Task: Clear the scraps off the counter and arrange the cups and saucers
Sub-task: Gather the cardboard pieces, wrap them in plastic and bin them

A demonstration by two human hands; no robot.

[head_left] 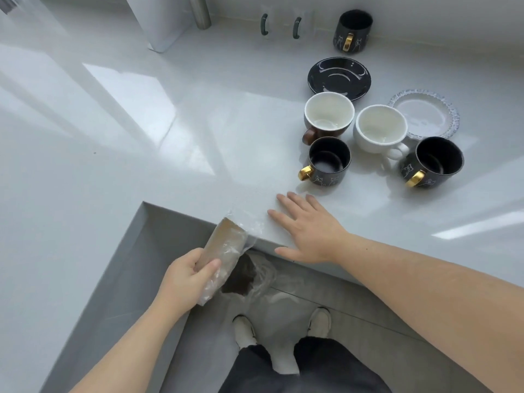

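Observation:
My left hand (190, 275) grips a brown card wrapped in clear plastic (225, 245), held tilted against the counter's front edge. My right hand (307, 226) lies flat and open on the white counter (170, 154) beside it, fingers spread. Below the edge sits a bin lined with a clear bag (249, 276). To the right stand a brown cup with a white inside (329, 113), a white cup (381, 129), two black mugs with gold handles (329, 161) (438, 161), a third black mug (354, 29) at the back, a black saucer (339, 78) and a clear glass saucer (425, 113).
A white appliance (161, 21) and a metal post (200, 11) stand at the back of the counter. Two dark handles (280, 26) show on the back wall. My feet in white shoes (283, 326) stand on the grey floor in the counter's recess.

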